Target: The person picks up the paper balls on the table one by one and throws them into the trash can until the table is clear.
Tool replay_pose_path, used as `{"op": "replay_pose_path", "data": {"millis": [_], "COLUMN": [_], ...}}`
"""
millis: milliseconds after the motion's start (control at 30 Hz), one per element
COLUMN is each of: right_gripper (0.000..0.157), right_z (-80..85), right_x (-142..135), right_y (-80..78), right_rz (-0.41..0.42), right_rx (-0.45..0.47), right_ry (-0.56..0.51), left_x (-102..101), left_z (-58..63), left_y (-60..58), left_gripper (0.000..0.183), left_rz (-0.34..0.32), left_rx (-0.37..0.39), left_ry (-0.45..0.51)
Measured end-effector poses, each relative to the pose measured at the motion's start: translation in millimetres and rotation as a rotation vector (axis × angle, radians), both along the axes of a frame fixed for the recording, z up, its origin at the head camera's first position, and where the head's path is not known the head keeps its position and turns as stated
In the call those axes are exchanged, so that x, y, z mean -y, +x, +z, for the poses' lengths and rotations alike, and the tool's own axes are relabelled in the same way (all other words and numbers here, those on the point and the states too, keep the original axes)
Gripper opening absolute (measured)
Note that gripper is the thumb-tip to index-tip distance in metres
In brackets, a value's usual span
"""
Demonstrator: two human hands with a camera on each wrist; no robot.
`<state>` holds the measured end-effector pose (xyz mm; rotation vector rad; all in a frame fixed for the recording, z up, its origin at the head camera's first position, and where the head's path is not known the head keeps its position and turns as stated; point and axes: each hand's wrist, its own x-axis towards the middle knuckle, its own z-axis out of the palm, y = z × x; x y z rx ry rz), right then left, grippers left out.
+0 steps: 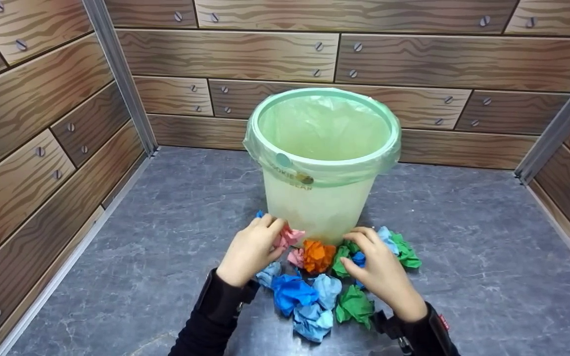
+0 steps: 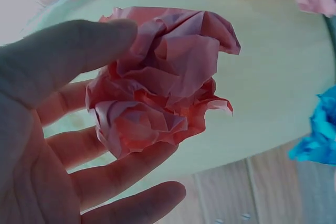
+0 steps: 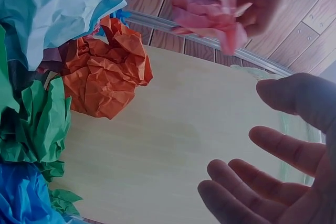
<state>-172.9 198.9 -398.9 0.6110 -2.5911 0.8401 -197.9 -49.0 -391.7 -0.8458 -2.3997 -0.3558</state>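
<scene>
My left hand (image 1: 253, 249) pinches a crumpled pink paper ball (image 2: 163, 77) between thumb and fingers, in front of the bin's lower wall. My right hand (image 1: 381, 267) hovers over the right side of the paper pile, fingers spread and apart from the thumb, nothing between them. Below and between the hands lie an orange paper ball (image 1: 318, 256), a second pink one (image 1: 296, 257), and a green one (image 1: 354, 304). Several blue balls, among them a dark blue one (image 1: 292, 292), lie nearer to me. The right hand partly hides blue and green paper.
A pale green bin (image 1: 317, 207) with a translucent green bag (image 1: 329, 123) folded over its rim stands behind the pile. Light blue and green paper (image 1: 404, 251) lies at the right. Wood-patterned walls (image 1: 235, 54) enclose the grey marbled floor (image 1: 131, 247) on three sides.
</scene>
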Motion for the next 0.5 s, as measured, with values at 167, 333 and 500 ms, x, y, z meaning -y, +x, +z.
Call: {"op": "replay_pose_path", "data": {"millis": [167,333,500], "right_gripper": [0.035,0.035,0.042], "right_z": [0.4,0.6,-0.7], "right_x": [0,-1,-1], "right_y": [-0.6,-1.0,-1.5], "right_rz": [-0.001,0.002,0.032], "right_rx": [-0.008,-0.018,-0.046], "right_ry": [-0.002,-0.003,-0.022], "left_x": [-11,-28,-41], "left_z": [16.6,40.0,67.3], "left_y": [10.9,19.0,24.7], "left_gripper": [0.025,0.026,0.03], "left_rz": [-0.044,-0.097,-0.205], "left_rx": [-0.056,-0.136,-0.145], "left_ry": [0.018,-0.012,-0.032]}}
